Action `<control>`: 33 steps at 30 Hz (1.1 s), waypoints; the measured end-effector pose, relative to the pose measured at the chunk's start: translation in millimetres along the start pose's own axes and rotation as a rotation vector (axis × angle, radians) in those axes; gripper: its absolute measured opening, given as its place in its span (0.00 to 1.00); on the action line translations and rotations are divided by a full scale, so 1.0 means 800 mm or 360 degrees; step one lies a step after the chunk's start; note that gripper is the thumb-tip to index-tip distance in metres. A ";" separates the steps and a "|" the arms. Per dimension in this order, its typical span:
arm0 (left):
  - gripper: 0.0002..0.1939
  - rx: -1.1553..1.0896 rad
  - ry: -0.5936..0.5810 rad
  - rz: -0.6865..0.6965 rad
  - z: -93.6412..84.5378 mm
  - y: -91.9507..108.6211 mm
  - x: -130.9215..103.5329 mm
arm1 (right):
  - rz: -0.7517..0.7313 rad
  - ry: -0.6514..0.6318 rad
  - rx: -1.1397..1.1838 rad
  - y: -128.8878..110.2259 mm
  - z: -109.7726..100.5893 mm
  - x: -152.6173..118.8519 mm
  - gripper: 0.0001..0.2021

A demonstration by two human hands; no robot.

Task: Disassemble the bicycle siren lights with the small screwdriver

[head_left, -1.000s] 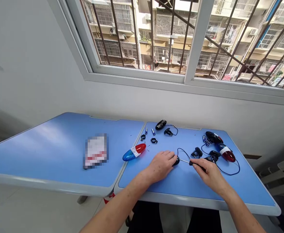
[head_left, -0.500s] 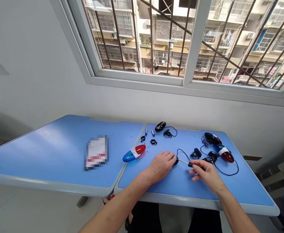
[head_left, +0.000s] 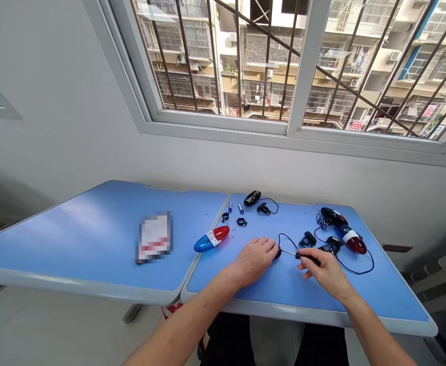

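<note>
My left hand point(head_left: 256, 258) lies over a small black part point(head_left: 278, 253) on the blue table, its fingers wrapped round it and hiding most of it. A thin black cable rises from beside that part. In my right hand point(head_left: 324, 269) is a screwdriver point(head_left: 309, 258) with a black handle, its metal shaft pointing left and its tip at the black part. To the left of my left hand lies a red and blue light cover point(head_left: 212, 239). Two black ring clamps point(head_left: 241, 221) and a few small screws sit just behind it.
At the back are a black oval unit point(head_left: 252, 197), a cabled black piece point(head_left: 263, 208) and batteries point(head_left: 240, 209). On the right lie a blue and red light point(head_left: 353, 240), black mounts point(head_left: 307, 239), cables and more batteries. A blurred packet point(head_left: 154, 237) rests on the left table point(head_left: 73, 244).
The fingers of my right hand have shifted slightly on the screwdriver handle. My left hand stays on the black part. The view has moved a little.
</note>
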State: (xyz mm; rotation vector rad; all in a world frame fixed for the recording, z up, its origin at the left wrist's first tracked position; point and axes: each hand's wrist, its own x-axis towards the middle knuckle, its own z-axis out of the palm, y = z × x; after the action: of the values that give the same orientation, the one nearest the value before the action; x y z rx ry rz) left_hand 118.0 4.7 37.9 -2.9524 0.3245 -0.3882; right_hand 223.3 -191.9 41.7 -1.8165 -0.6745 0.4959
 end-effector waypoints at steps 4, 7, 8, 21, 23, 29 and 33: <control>0.17 -0.0014 0.0039 0.0015 0.004 0.000 -0.001 | 0.0011 -0.0003 -0.0080 -0.013 0.000 0.000 0.13; 0.18 0.0002 0.0066 0.0039 0.006 0.001 -0.002 | 0.0017 -0.0016 -0.0145 -0.022 -0.001 0.000 0.12; 0.18 0.0013 0.0075 0.0044 0.007 0.001 -0.002 | 0.0019 -0.0020 -0.0160 -0.024 -0.001 0.000 0.12; 0.17 0.0123 0.0112 0.0091 0.007 0.008 0.000 | 0.0080 -0.0049 -0.0266 -0.030 0.000 0.004 0.11; 0.17 0.0158 0.0110 0.0106 0.006 0.008 0.001 | 0.0073 -0.0088 -0.0310 -0.036 -0.001 0.007 0.10; 0.16 0.0203 0.0085 0.0118 0.005 0.007 0.003 | -0.0180 -0.0116 -0.0603 -0.039 -0.004 0.005 0.12; 0.16 0.0184 0.0066 0.0129 0.004 0.007 0.004 | -0.0499 -0.0123 -0.0913 -0.031 -0.008 0.003 0.13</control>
State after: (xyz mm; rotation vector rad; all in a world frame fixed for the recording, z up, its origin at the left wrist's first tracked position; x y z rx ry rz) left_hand 121.1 -1.1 35.0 -2.8116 0.4109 -0.4428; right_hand 223.8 -188.3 67.5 -2.1682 -1.2251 0.1663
